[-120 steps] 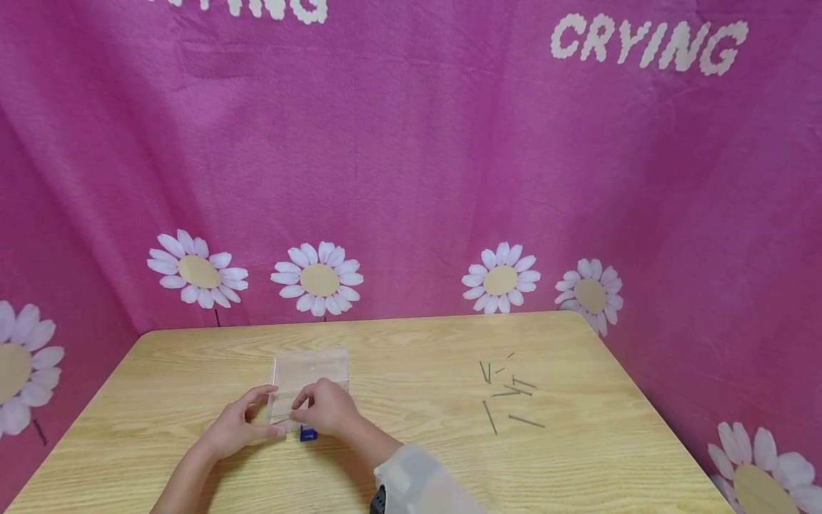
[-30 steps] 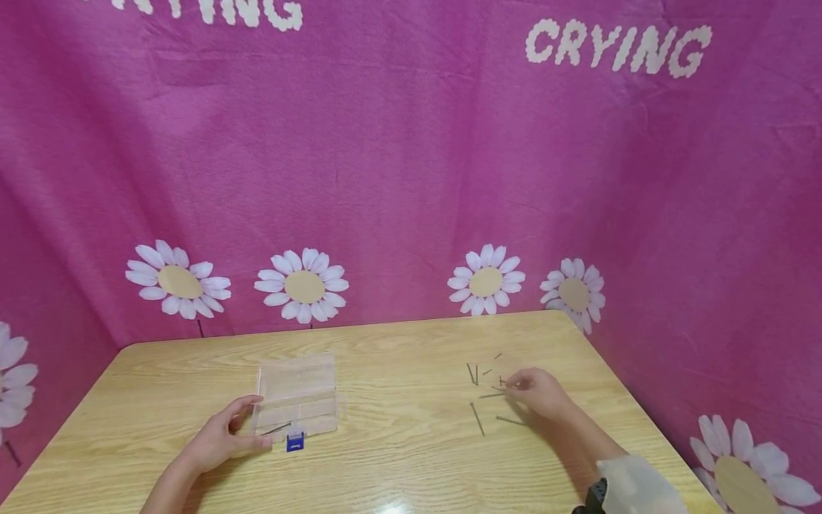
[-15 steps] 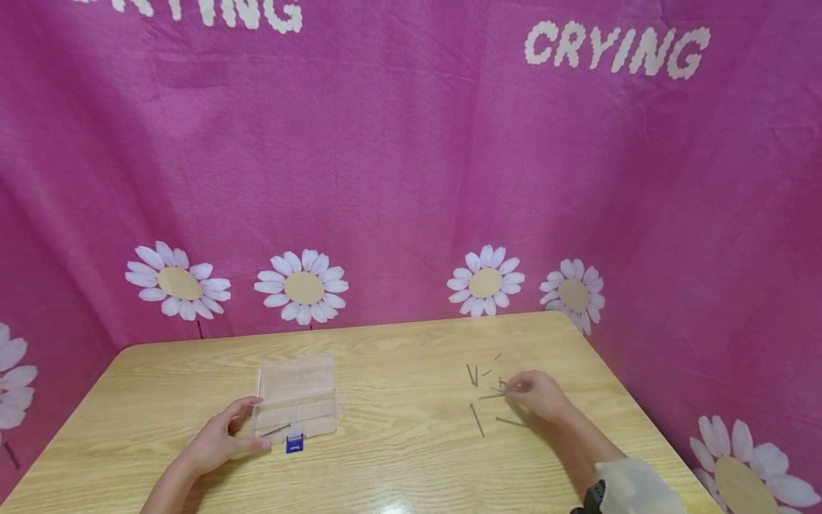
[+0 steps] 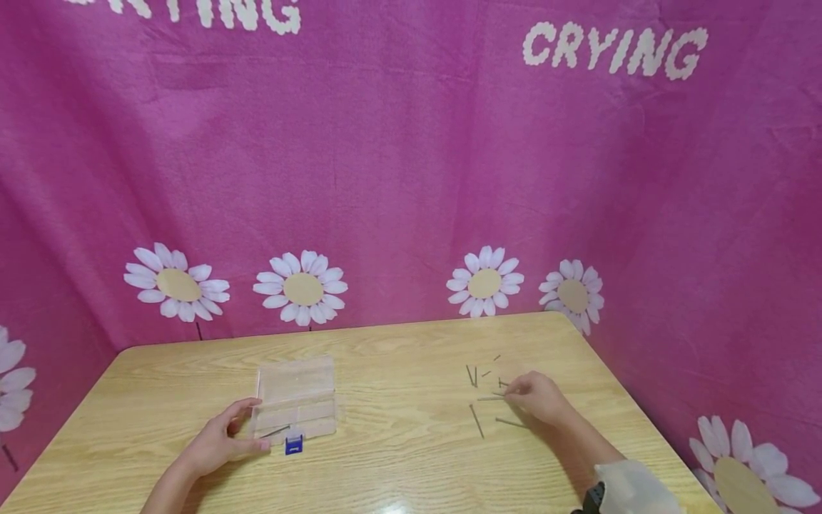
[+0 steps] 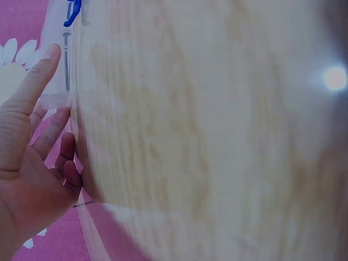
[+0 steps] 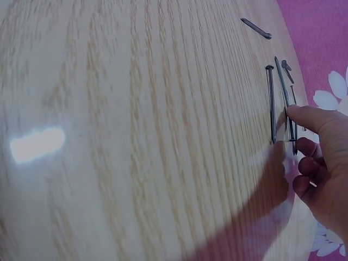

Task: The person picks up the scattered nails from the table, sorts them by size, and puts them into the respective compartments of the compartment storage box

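A clear plastic box (image 4: 297, 382) with a blue latch (image 4: 294, 445) lies with its lid back at the left of the table; a nail (image 4: 276, 431) rests in its front compartment. My left hand (image 4: 215, 442) holds the box's left end, thumb at the front corner and a finger farther back. At the right, my right hand (image 4: 539, 397) is down among loose nails, thumb and finger together on one nail (image 6: 284, 87). The index fingertip is hidden behind the thumb in the right wrist view. Another nail (image 6: 271, 103) lies right beside that one.
Several nails of different lengths lie around the right hand, including a long nail (image 4: 477, 421) nearer the front and a short nail (image 4: 497, 358) at the back. The wooden table (image 4: 398, 400) meets a pink flowered curtain (image 4: 398, 214) behind.
From the box, my right hand has gone over to the nails on the right, uncovering the nail in the compartment. Over the last second it barely moves; the nails at its fingertips shift slightly.
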Available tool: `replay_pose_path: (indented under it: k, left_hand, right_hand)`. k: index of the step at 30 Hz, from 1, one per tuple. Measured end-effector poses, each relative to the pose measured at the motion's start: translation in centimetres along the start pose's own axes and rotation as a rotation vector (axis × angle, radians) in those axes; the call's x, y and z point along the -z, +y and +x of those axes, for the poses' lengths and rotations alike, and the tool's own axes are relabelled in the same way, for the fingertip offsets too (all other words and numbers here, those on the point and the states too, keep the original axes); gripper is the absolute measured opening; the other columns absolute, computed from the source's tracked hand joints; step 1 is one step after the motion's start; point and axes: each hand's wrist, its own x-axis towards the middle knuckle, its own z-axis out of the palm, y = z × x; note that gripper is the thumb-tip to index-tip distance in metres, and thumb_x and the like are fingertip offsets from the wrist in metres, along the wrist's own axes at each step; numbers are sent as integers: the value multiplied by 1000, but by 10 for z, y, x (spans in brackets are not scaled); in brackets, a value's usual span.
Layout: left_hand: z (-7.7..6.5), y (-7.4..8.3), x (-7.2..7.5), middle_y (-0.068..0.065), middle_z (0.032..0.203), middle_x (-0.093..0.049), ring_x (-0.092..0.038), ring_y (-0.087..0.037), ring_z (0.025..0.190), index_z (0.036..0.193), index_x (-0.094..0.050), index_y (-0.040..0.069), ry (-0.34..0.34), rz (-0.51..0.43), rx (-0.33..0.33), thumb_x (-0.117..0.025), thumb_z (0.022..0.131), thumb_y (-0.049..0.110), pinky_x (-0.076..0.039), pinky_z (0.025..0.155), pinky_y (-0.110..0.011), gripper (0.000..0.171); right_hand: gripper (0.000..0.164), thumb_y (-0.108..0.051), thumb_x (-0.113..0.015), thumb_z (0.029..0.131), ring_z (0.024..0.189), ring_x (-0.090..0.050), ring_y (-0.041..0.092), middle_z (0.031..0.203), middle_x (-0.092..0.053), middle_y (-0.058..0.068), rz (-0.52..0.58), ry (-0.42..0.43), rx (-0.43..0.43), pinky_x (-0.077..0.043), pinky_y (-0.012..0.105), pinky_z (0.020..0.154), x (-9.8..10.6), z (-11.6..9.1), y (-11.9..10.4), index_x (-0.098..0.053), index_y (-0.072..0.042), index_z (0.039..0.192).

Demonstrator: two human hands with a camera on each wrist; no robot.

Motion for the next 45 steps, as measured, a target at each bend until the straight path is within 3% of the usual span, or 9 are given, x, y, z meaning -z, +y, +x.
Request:
replay_pose_path:
  k: [13,28,38,45]
  left_hand:
    - [0,-2,0,-35,139,-38,-36,-52,126,137,-38,6,-3,-6,-7,-79,74,28,-32,98,-64,78]
    - [0,-1,0,-35,138,-38,-37,-52,125,138,-37,6,-5,6,-10,-78,75,29,-33,97,-64,79]
    - [1,-2,0,-34,137,-40,-39,-51,123,138,-37,7,0,30,-10,-78,75,30,-34,95,-64,79]
    - [0,-1,-1,-34,137,-40,-38,-52,124,138,-37,7,-4,23,-9,-78,75,29,-34,96,-64,78]
  right_hand:
    - [3,-14,-71,78,74,-47,13,77,-56,1,-49,-22,54,-42,32,71,1,1,2,-70,-11,79]
    - [5,-15,-70,80,75,-44,10,76,-57,-2,-41,-54,133,-40,29,72,4,1,0,-73,-12,80]
    - [7,-11,-67,81,76,-45,14,78,-53,2,22,-38,113,-40,28,70,8,0,-21,-72,-7,84]
    - [7,-9,-67,80,74,-45,13,78,-54,3,100,-39,144,-39,28,70,-4,3,-41,-72,-6,84]
